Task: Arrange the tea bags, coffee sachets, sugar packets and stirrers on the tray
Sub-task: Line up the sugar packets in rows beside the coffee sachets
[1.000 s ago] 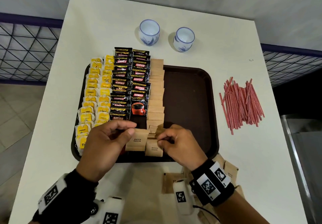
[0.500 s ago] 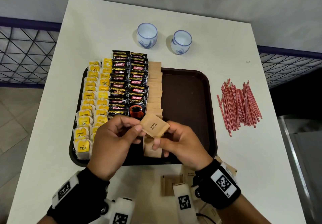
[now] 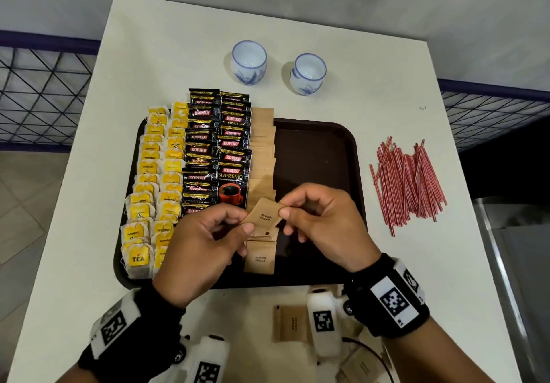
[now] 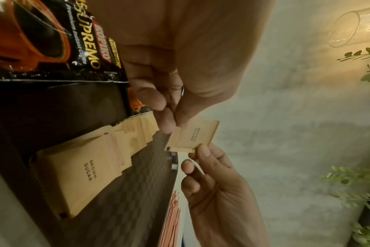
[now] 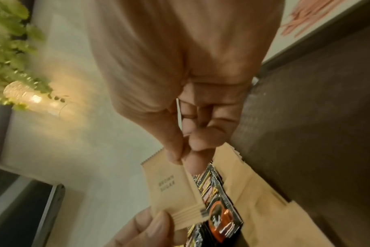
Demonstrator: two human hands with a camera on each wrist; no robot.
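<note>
A dark brown tray (image 3: 321,144) lies on the white table. On its left part stand rows of yellow tea bags (image 3: 154,180), black coffee sachets (image 3: 217,150) and a column of brown sugar packets (image 3: 262,150). Both hands hold one brown sugar packet (image 3: 263,218) (image 4: 192,135) (image 5: 169,188) above the tray's near part. My left hand (image 3: 202,242) pinches its left corner, my right hand (image 3: 321,221) pinches its right edge. Another brown sugar packet (image 3: 259,256) lies flat on the tray beneath them. Red stirrers (image 3: 407,186) lie in a heap on the table right of the tray.
Two white and blue cups (image 3: 248,62) (image 3: 308,73) stand behind the tray. More sugar packets (image 3: 290,323) lie on the table near its front edge, partly behind my right wrist. A black wire fence runs along both sides of the table.
The sugar packet that both hands held low on the tray a second ago has been lifted and turned; it now hangs a little higher above the flat packet.
</note>
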